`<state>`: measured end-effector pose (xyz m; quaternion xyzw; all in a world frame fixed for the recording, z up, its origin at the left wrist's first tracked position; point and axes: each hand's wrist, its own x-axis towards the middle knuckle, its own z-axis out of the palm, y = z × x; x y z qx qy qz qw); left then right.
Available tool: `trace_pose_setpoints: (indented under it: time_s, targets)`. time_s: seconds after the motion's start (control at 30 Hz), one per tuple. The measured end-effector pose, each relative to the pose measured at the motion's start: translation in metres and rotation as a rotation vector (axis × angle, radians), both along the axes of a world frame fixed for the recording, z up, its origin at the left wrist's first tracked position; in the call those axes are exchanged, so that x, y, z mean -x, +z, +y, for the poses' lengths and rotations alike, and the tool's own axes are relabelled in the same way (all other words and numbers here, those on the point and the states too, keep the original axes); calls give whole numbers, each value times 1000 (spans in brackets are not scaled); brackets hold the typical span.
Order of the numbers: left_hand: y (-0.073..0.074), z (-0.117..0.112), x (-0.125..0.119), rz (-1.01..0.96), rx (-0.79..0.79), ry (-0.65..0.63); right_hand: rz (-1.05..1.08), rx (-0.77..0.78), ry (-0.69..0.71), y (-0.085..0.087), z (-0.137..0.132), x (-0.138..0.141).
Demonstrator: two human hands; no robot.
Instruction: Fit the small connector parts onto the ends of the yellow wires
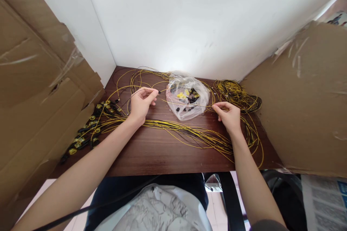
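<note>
My left hand [140, 105] is closed in a pinch, with a small black connector [159, 92] at its fingertips and thin wires trailing off to the left. To the right, my right hand [229, 116] pinches a thin wire [187, 105] that runs across toward the left hand. Between the hands lies an open clear plastic bag [175, 112] holding small yellow parts [181, 95] and black parts [193, 99]. Beneath both wrists a long bundle of yellow and black wires [187, 133] stretches over the table.
Black and yellow plugs [93, 124] are piled at the left of the brown table [162, 155]. A tangled wire coil [234, 94] sits at the back right. Cardboard sheets [40, 90] stand on both sides, and a white wall [189, 18] closes off the back.
</note>
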<state>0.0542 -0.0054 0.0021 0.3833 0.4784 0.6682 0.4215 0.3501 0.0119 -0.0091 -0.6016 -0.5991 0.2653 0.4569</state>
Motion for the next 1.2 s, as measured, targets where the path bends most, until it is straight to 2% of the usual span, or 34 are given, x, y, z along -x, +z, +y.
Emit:
trace_pose_setpoints:
  time_s: [0.23, 0.6, 0.87, 1.2]
  targets:
    - [0, 0, 0, -14, -2, 2, -31, -13, -22, -3, 1, -2]
    - [0, 0, 0, -18, -5, 4, 211, 15, 26, 0, 3, 2]
    - [0, 0, 0, -14, -15, 3, 270, 79, 57, 4, 1, 5]
    - [-1, 0, 0, -16, -7, 2, 400, 72, 83, 2, 3, 2]
